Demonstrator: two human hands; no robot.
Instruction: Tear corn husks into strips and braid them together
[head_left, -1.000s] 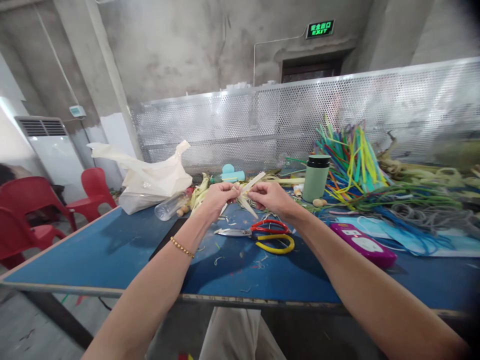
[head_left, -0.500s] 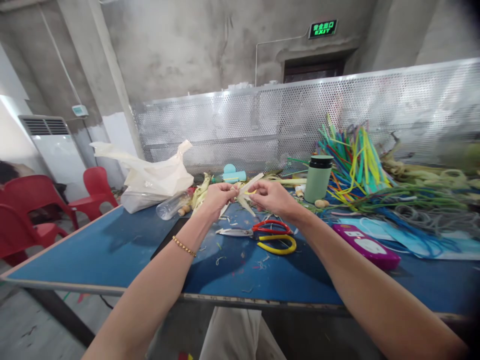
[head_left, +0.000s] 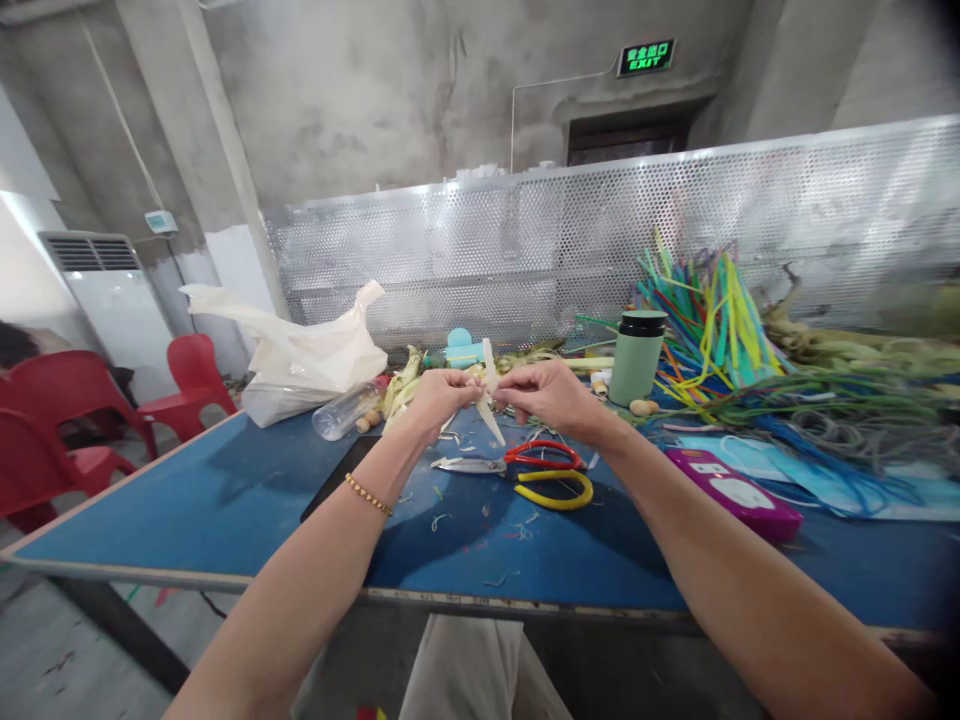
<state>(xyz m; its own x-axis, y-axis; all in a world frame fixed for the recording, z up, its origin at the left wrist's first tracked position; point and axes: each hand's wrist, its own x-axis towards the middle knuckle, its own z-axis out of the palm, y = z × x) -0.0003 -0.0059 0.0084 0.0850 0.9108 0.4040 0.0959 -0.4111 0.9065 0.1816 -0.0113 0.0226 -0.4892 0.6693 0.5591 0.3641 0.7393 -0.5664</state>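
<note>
Pale, flat strips that look like dried husk are pinched between my two hands above the table's middle. My left hand has its fingertips closed on the strips' left side, a gold bead bracelet on the wrist. From the right, my right hand pinches the same strips where they cross. One strip points up, another hangs down toward the table. Below them lie scissors with one red and one yellow handle, blades to the left. Fingertips partly hide where the strips meet.
On the blue table stand a white plastic bag, a clear bottle and a green canister. Colourful strips pile at the back right, near a purple box. A black flat object lies under my left forearm.
The strips have turned more upright between my fingers, and the lower one now hangs further down. My hands have drawn slightly closer together. The scissors have stayed put.
</note>
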